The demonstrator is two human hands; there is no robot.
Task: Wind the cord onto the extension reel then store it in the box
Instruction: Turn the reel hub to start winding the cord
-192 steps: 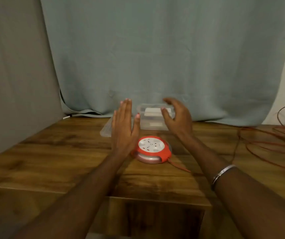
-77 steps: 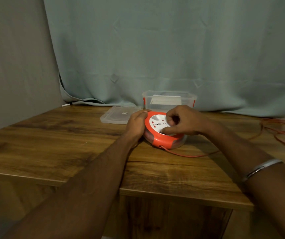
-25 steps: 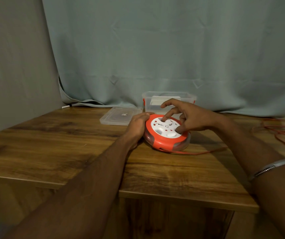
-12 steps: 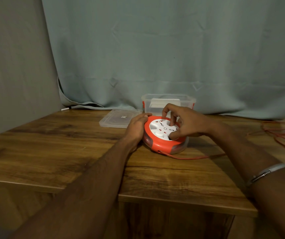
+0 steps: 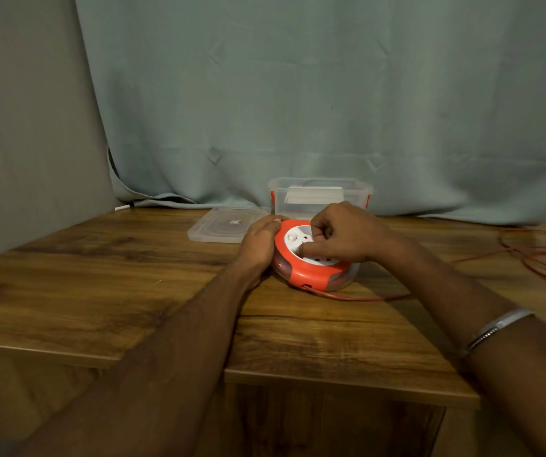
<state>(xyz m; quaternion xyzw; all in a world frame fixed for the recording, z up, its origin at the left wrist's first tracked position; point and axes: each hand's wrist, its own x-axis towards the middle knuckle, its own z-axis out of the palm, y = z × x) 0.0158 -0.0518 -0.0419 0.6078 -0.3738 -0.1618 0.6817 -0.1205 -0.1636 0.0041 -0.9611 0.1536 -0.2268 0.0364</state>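
Fingers (image 5: 301, 250): on the right hand (image 5: 347, 234) they are curled down onto the white top of the reel (image 5: 311, 270), seemingly pinching a winding knob that is hidden under them; on the left hand (image 5: 260, 240) they are laid together over the reel's left rim, holding it in place.
Curtain (image 5: 298, 94): pale blue-grey, hung across the back, its hem resting on the desk's far edge.
Wall (image 5: 27, 110): plain grey, seen on the left.
Desk (image 5: 100, 291): dark wood grain; all the things are carried on it.
Cord (image 5: 535, 255): red, looped loosely at the right edge of the desk, with one strand run along the desk to the reel's near side. Much is judged still unwound.
Box (image 5: 319, 194): clear, open, placed just behind the reel; something white is seen inside.
Lid (image 5: 228, 224): clear, laid flat to the left of the box.
Reel: orange and white, kept flat on the desk between the hands, not yet boxed.
Step in hand: winding. The body is best kept pinned by the left hand while the top is turned steadily; the strand should be watched for kinks and snags.
Bangle (image 5: 496, 328): silver, worn on the right forearm.
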